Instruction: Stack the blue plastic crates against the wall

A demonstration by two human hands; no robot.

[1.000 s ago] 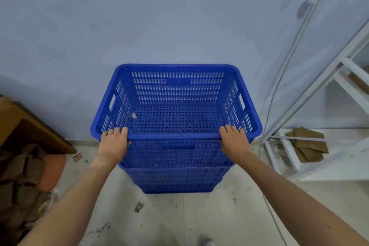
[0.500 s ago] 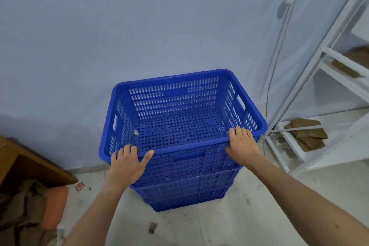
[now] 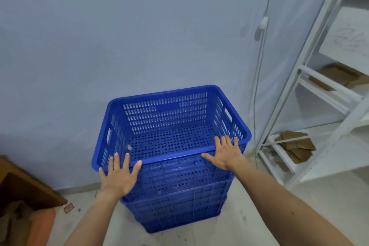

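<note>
A stack of blue perforated plastic crates stands on the floor against the pale wall [image 3: 99, 56]. The top crate [image 3: 169, 118] is nested in the crates below [image 3: 179, 209] and holds nothing but a small speck. My left hand [image 3: 117, 175] hovers with fingers spread at the near rim's left end, fingertips at the rim. My right hand [image 3: 225, 154] lies flat and spread at the near rim's right end, fingers over the edge. Neither hand grips anything.
A white metal shelf rack [image 3: 311, 90] with flat cardboard pieces [image 3: 295, 146] stands to the right. A cable [image 3: 257, 86] hangs down the wall beside the crates. A brown wooden piece [image 3: 26, 187] and an orange object [image 3: 40, 225] lie at the lower left.
Both hands have loosened from the near rim and spread their fingers. My view has pulled back and tilted up, so the stack sits lower in the frame.
</note>
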